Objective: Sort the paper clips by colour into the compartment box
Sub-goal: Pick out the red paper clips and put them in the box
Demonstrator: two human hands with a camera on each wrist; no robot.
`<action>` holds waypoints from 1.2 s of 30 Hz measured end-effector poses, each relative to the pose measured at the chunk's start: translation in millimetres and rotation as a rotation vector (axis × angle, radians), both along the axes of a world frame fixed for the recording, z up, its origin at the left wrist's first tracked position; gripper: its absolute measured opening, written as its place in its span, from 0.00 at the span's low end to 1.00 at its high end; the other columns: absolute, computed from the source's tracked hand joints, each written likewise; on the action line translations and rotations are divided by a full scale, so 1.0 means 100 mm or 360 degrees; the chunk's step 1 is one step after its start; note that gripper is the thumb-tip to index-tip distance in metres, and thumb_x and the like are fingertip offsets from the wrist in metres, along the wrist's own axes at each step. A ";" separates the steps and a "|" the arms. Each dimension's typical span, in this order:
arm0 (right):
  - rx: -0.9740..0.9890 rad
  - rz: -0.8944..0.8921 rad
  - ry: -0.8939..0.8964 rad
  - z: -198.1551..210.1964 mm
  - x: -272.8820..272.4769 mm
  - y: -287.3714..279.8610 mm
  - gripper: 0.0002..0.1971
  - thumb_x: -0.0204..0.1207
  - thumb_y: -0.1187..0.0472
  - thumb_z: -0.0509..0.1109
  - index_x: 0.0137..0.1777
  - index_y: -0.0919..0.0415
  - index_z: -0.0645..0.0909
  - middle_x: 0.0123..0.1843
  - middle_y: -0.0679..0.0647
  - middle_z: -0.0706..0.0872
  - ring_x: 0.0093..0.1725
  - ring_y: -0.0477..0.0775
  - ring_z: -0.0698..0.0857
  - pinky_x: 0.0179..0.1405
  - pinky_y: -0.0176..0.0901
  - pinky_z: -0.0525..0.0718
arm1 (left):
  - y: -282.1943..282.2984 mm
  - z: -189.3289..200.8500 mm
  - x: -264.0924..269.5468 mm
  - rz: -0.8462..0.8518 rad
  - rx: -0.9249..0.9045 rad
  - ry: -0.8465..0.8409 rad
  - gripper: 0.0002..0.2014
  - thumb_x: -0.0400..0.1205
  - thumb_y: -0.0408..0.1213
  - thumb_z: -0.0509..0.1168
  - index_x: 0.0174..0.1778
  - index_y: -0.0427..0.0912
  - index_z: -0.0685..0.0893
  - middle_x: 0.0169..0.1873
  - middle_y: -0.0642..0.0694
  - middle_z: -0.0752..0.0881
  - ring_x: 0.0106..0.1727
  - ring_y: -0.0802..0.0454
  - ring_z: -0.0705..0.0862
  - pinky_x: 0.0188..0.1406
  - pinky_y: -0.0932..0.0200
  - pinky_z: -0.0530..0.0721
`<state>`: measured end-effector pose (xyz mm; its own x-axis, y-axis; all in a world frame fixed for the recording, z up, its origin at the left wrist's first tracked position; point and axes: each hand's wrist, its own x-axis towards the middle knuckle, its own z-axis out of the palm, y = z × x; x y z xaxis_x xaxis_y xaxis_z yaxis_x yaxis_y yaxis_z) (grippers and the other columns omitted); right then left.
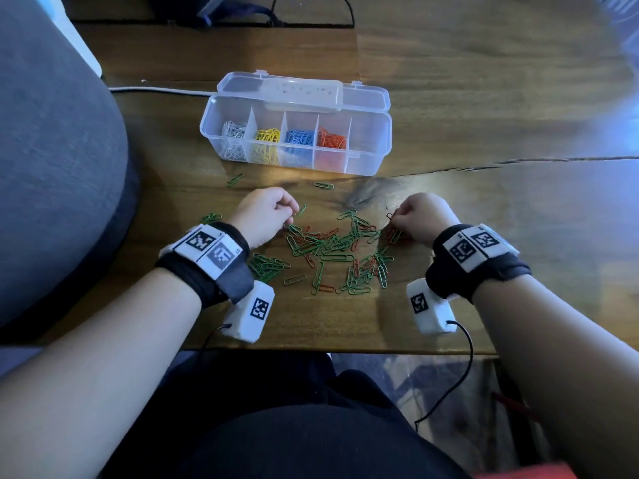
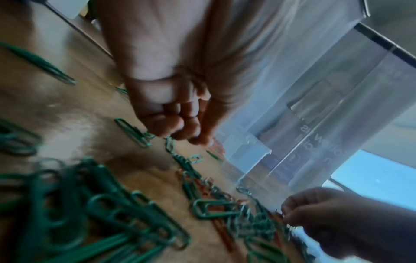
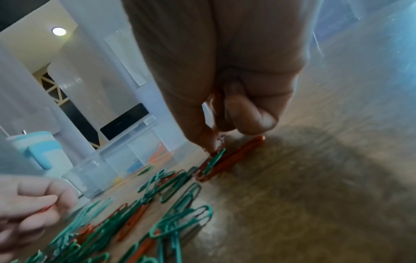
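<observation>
over the loose pile (image 1: 332, 250) — left hand (image 1: 266, 216) and right hand (image 1: 423, 216) each pinching red clips (image 3: 219, 142).

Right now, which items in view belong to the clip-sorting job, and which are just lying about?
Job items:
- compartment box, lid open
- sorted white, yellow, blue and red clips in four compartments
- loose green and red clips on the table
- left hand and right hand, both picking at the pile

Lying about:
- white power strip behind the box
- blue-lidded cup
</observation>
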<state>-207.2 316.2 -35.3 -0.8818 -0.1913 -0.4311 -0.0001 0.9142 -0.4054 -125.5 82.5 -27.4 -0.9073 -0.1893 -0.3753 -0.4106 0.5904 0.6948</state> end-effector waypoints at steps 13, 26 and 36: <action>-0.2016 -0.0992 -0.1049 0.13 0.36 -0.23 0.07 0.61 0.69 0.50 0.29 0.57 0.65 0.27 0.52 0.71 0.24 0.48 0.72 0.14 0.31 0.63 | 0.05 -0.10 0.28 -0.0560 -0.0602 0.0092 0.07 0.80 0.41 0.66 0.50 0.52 0.89 0.42 0.53 0.80 0.47 0.52 0.79 0.43 0.58 0.78; -0.0060 0.0408 0.0203 -0.05 0.45 -0.63 0.04 0.74 0.55 0.68 0.46 0.49 0.82 0.40 0.48 0.79 0.42 0.53 0.80 0.40 0.42 0.78 | 0.07 0.05 0.14 -0.0408 -0.0760 0.0115 0.07 0.81 0.43 0.63 0.46 0.49 0.86 0.40 0.53 0.82 0.44 0.51 0.79 0.40 0.59 0.75; -0.0299 0.0139 -0.0127 0.02 0.26 -0.57 0.04 0.71 0.65 0.74 0.42 0.65 0.84 0.33 0.51 0.82 0.28 0.48 0.81 0.18 0.31 0.76 | 0.17 -0.10 -0.23 -0.0577 -0.0688 -0.0256 0.07 0.78 0.33 0.65 0.38 0.36 0.87 0.40 0.43 0.89 0.43 0.43 0.86 0.44 0.53 0.84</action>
<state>-181.1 259.6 -32.9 -0.8229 -0.3490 -0.4484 -0.0370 0.8204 -0.5706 -148.5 100.0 -37.3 -0.8808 -0.0441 -0.4715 -0.2099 0.9288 0.3054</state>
